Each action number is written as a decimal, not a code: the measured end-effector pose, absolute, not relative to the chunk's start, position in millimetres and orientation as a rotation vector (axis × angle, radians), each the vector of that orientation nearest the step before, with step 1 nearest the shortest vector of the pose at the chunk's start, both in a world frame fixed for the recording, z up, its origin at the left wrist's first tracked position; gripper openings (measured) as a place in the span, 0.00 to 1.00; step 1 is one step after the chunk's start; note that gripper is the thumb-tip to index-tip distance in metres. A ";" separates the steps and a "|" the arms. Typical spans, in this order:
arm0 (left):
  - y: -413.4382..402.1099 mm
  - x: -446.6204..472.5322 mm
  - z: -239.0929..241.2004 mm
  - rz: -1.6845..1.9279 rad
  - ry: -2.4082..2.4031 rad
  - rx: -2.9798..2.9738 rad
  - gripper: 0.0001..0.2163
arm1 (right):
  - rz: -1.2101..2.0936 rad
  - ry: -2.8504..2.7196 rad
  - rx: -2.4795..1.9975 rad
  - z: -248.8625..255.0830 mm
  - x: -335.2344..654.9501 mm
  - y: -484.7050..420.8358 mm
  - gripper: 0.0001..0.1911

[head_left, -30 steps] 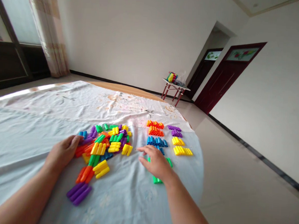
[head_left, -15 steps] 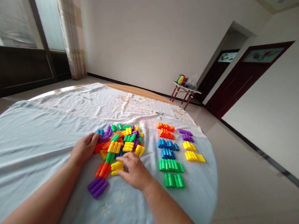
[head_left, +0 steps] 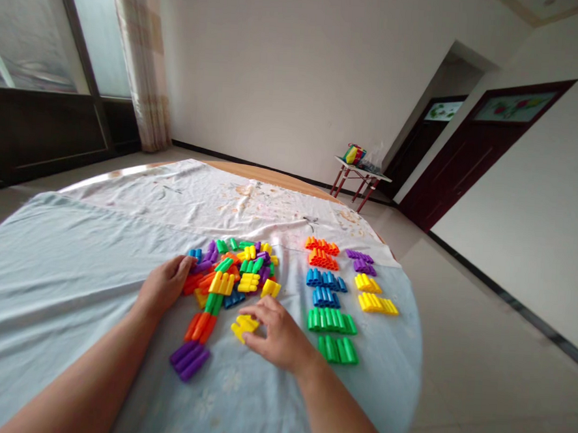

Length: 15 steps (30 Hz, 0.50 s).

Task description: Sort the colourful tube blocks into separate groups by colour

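Observation:
My right hand (head_left: 278,333) has its thumb and fingers around a yellow building block (head_left: 244,328) made of joined tubes, just above or on the blue cloth. My left hand (head_left: 165,285) rests at the left edge of a pile of mixed plastic blocks (head_left: 248,282), fingers loosely bent with a gap to the thumb, near orange-red pieces (head_left: 193,282). Between the hands a row of blocks runs toward me: yellow (head_left: 221,283), green (head_left: 214,303), orange (head_left: 200,327) and purple (head_left: 189,361).
Sorted rows lie to the right: orange (head_left: 322,259), blue (head_left: 326,297), green (head_left: 332,321), purple (head_left: 364,266) and yellow (head_left: 377,304). A light blue cloth (head_left: 84,269) and a white floral cloth (head_left: 197,191) cover the round table. Farther back stands a small table (head_left: 365,173) with bags.
My right hand has moved right, away from the row, drawing the yellow block with it and turning it. My left hand stays at the pile.

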State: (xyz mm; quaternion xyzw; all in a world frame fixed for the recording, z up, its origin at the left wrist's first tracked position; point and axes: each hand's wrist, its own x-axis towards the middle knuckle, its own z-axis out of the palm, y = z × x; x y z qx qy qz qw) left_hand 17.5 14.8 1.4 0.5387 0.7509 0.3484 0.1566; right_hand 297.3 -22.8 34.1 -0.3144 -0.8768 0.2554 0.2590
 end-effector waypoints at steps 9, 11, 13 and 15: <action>14.0 14.8 3.0 0.940 2.127 1.520 0.22 | 0.633 -2.561 -0.711 24.8 295.5 -14.9 0.25; 14.5 14.3 3.8 0.928 2.136 1.521 0.21 | 0.623 -2.565 -0.757 23.0 294.5 -13.7 0.24; 15.3 13.9 5.1 0.922 2.153 1.533 0.21 | 0.605 -2.530 -0.837 23.6 296.0 -12.4 0.24; 16.3 12.7 6.0 0.901 2.175 1.531 0.20 | 0.574 -2.487 -0.915 25.6 299.2 -11.5 0.25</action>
